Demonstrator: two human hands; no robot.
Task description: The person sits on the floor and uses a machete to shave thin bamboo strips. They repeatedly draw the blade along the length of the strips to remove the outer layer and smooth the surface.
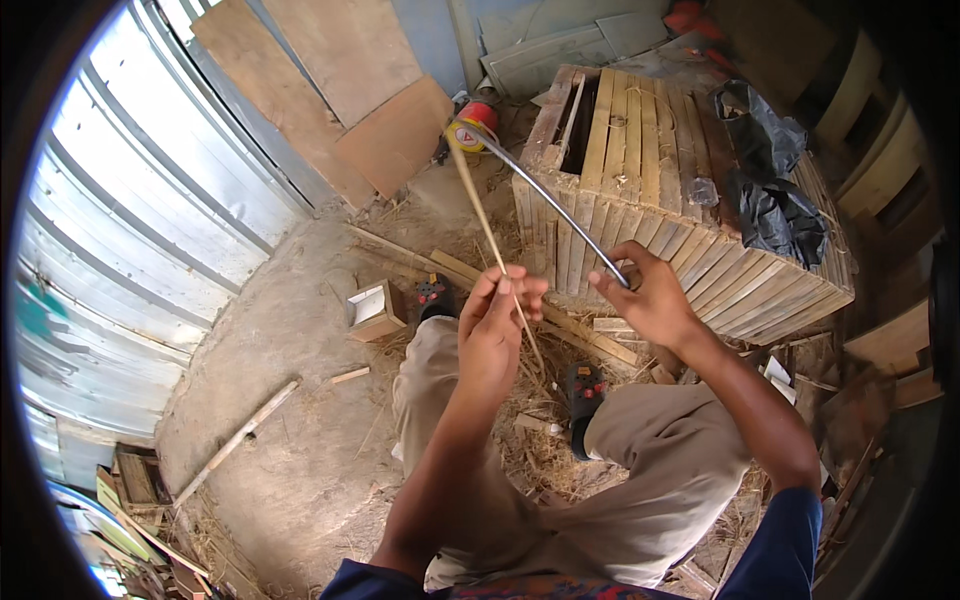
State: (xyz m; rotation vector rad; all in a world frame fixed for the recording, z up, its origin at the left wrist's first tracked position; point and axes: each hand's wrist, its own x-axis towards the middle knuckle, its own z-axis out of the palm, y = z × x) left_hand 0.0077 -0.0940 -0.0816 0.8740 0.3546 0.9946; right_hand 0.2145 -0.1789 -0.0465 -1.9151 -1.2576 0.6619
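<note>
My left hand is closed around a thin, pale wooden stick, pinched between thumb and fingers. The stick slants up and away, and its thin lower end sticks out below the hand. My right hand grips the near end of a long, slim grey metal rod. The rod points up and left, so that its far end lies close to the stick's upper end in view. Behind both far ends is a round red and yellow object; whether either one touches it, I cannot tell.
A large slatted wooden crate stands ahead right, with black plastic bags on top. Plywood sheets lean at the back beside a corrugated metal wall. A small wooden box, a wooden strip and scraps lie on the floor.
</note>
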